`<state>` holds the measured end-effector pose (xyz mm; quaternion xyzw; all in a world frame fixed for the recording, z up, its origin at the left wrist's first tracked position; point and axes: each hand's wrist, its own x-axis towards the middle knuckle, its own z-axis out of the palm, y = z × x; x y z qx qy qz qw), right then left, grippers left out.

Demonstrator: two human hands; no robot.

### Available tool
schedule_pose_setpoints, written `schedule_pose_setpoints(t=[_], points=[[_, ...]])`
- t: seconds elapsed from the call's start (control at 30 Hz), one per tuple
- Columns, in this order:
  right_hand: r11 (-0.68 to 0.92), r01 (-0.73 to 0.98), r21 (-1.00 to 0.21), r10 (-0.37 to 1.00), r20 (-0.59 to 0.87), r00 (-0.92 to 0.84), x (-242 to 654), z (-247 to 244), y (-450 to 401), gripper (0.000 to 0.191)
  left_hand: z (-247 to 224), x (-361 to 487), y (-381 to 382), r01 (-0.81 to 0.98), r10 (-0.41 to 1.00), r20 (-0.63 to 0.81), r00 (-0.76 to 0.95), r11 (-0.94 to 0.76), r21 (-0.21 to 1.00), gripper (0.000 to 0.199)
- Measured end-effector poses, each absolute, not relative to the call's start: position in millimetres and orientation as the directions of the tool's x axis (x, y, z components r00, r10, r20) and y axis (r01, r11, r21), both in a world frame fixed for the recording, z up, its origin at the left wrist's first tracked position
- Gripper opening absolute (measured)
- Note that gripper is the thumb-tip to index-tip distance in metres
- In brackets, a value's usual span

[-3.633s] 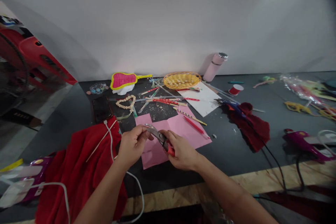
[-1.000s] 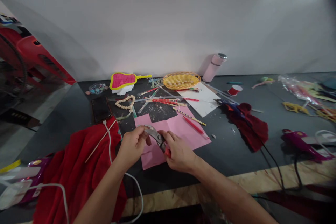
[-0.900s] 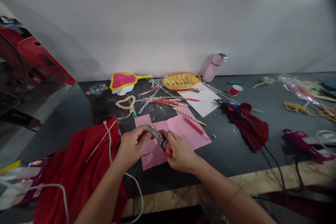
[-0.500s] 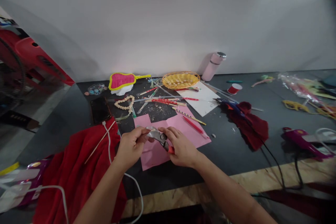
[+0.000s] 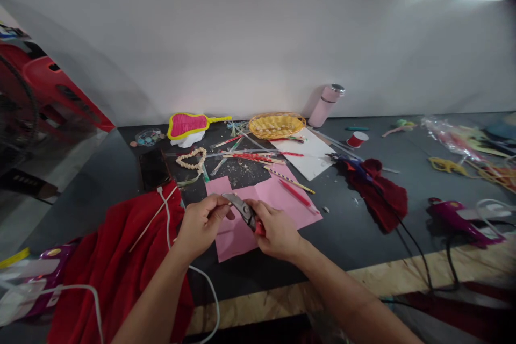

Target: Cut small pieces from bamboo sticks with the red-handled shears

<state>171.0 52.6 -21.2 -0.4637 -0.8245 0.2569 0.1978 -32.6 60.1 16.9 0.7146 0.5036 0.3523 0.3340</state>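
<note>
Pliers [image 5: 244, 212], gripped in the right hand [image 5: 279, 230], angle over pink paper [image 5: 234, 242], presumably so their tips meet the left hand [image 5: 200, 227], closed in a pinch, on what I cannot tell. Beyond, sticks [image 5: 252, 157] lie loose, seemingly for easy reach; then a basket [image 5: 295, 126].

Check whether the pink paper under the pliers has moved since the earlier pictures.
No. Against the phone on the dark table, the pink paper lies in the same place; both shift slightly in the picture together, as if the camera moved.
</note>
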Motion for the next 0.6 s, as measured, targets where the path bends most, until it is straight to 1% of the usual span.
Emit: schedule_pose_setpoints(t=[0.13, 0.23, 0.37, 0.43, 0.5, 0.6], points=[[0.441, 0.626, -0.643, 0.862, 0.111, -0.494, 180, -20, 63, 0.067, 14, -33, 64, 0.509, 0.961, 0.118, 0.251, -0.235, 0.828, 0.021], [0.448, 0.611, -0.653, 0.855, 0.114, -0.506, 192, -17, 70, 0.064, 13, -32, 66, 0.524, 0.970, 0.094, 0.225, -0.202, 0.828, 0.025], [0.461, 0.648, -0.606, 0.825, 0.024, -0.564, 210, -11, 73, 0.053, 15, -33, 68, 0.509, 0.986, 0.034, 0.163, -0.114, 0.853, 0.026], [0.447, 0.701, -0.555, 0.833, -0.026, -0.552, 218, -9, 74, 0.047, 15, -34, 68, 0.485, 0.990, 0.012, 0.138, -0.078, 0.871, 0.027], [0.422, 0.749, -0.510, 0.853, -0.057, -0.519, 224, -8, 76, 0.044, 15, -34, 69, 0.466, 0.992, 0.002, 0.123, -0.060, 0.883, 0.028], [0.392, 0.766, -0.509, 0.863, -0.084, -0.498, 229, -6, 78, 0.041, 13, -34, 70, 0.457, 0.993, -0.005, 0.121, -0.051, 0.888, 0.026]])
